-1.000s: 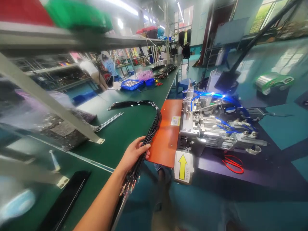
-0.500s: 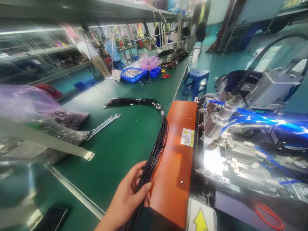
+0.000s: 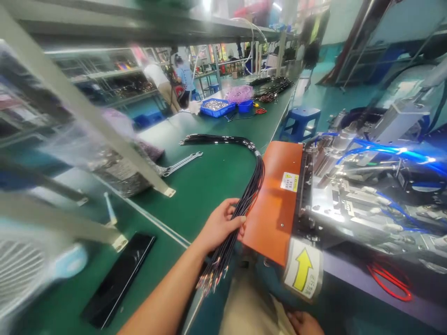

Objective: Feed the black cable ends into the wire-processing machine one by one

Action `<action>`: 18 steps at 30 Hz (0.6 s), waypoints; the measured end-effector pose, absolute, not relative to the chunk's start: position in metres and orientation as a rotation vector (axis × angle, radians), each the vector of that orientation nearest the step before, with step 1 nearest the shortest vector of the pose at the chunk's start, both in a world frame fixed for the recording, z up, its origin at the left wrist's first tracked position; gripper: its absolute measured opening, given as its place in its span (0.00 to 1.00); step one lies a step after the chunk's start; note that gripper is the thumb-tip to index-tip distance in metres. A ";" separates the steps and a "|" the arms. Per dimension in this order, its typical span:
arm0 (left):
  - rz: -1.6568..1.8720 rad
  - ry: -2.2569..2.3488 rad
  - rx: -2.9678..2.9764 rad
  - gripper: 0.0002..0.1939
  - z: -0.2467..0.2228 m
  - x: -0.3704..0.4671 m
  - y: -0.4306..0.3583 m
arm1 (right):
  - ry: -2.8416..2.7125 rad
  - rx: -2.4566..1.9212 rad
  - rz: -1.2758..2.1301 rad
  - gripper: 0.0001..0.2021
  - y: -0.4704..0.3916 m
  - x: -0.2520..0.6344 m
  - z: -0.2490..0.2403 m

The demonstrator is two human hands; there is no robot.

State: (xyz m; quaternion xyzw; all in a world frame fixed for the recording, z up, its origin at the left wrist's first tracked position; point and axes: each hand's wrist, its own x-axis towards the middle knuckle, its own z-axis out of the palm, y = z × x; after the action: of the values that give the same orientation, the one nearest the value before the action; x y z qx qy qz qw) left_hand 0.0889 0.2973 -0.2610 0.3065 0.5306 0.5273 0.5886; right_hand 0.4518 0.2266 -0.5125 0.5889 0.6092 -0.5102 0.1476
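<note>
My left hand (image 3: 223, 225) is closed around a bundle of thin black cables (image 3: 249, 184). The bundle runs forward from it along the orange cover, then bends left over the green table. Behind the hand, its near ends (image 3: 213, 274) fan out loose, with small coppery tips, above my lap. My right hand (image 3: 305, 323) is low at the bottom edge beside the beige trousers. Only part of that hand shows, and its fingers are mostly cut off by the frame. An open-end wrench (image 3: 183, 164) lies left of the cables.
On the right stands a machine with an orange cover (image 3: 270, 200), blue air hoses and red-handled tool (image 3: 391, 281). A black phone-like slab (image 3: 118, 281) lies at lower left. Shelf posts cross the left side. Farther back are a blue tray (image 3: 218, 108) of small parts and a blue stool (image 3: 301, 123).
The view has tipped downward and turned left, bringing the near cable ends, my lap and part of my right hand into sight. My left hand keeps its hold on the cables.
</note>
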 end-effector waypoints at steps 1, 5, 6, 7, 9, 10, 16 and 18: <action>1.232 1.238 0.706 0.29 -0.261 0.089 0.298 | 1.784 1.698 -1.437 0.18 0.227 0.455 -0.517; 1.189 1.265 0.717 0.32 -0.255 0.087 0.299 | 1.969 1.731 -1.386 0.15 0.228 0.459 -0.509; 1.163 1.277 0.725 0.32 -0.252 0.085 0.298 | 2.012 1.730 -1.400 0.15 0.228 0.459 -0.501; 1.134 1.290 0.737 0.33 -0.248 0.083 0.296 | 2.060 1.728 -1.420 0.15 0.231 0.460 -0.490; 1.086 1.319 0.762 0.35 -0.238 0.079 0.291 | 2.150 1.697 -1.483 0.16 0.241 0.462 -0.462; 1.067 1.330 0.774 0.35 -0.233 0.077 0.287 | 2.194 1.691 -1.500 0.16 0.250 0.466 -0.445; 0.823 1.563 0.744 0.44 -0.204 0.072 0.233 | 2.594 2.113 -0.697 0.23 0.341 0.525 -0.353; 0.800 1.658 0.726 0.44 -0.198 0.071 0.207 | 2.638 2.123 -0.553 0.22 0.370 0.544 -0.346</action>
State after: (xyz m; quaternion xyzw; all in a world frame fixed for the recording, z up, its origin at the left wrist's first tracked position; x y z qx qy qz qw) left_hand 0.0709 0.2072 -0.1981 0.3067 0.7001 0.3377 0.5493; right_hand 0.5442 0.3702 -0.3457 0.6123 0.7609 -0.1595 -0.1440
